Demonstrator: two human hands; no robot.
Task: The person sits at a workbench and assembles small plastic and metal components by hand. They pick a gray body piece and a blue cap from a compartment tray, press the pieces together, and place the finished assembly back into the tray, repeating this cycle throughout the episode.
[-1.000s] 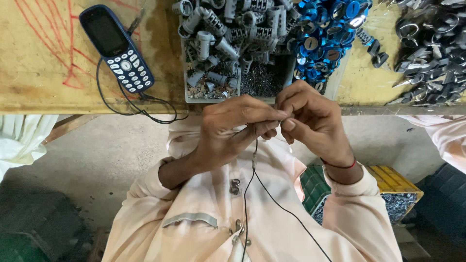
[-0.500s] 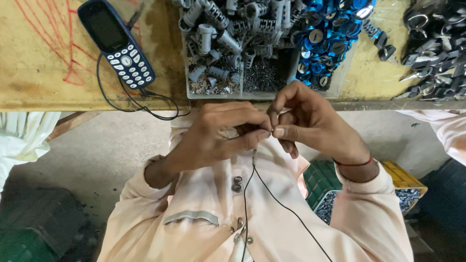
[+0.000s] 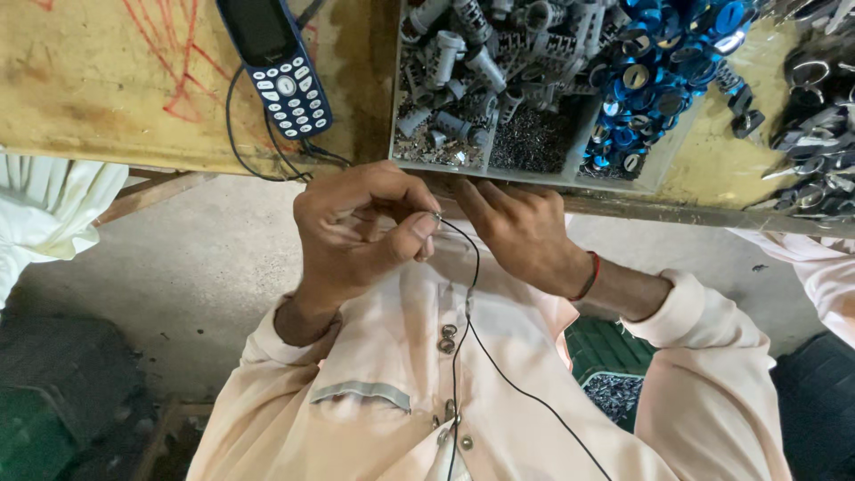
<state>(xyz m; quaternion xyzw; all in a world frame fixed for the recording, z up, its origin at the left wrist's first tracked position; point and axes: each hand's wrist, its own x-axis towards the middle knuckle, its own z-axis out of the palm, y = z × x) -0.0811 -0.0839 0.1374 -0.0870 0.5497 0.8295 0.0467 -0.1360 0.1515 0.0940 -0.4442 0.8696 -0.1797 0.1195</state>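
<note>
Below bench edge | left hand (image 3: pixel 361 233) thumb and forefinger pinch small metal part (image 3: pixel 435 216); right hand (image 3: pixel 521 232) fingers spread, reaching tray (image 3: pixel 499 169) | keep pinch firm; avoid snagging black cable (image 3: pixel 463 312)

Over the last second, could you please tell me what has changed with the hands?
The right hand has let go and opened, moving up to the tray's edge. The left hand still pinches a small metal part. The phone remains on the bench.
</note>
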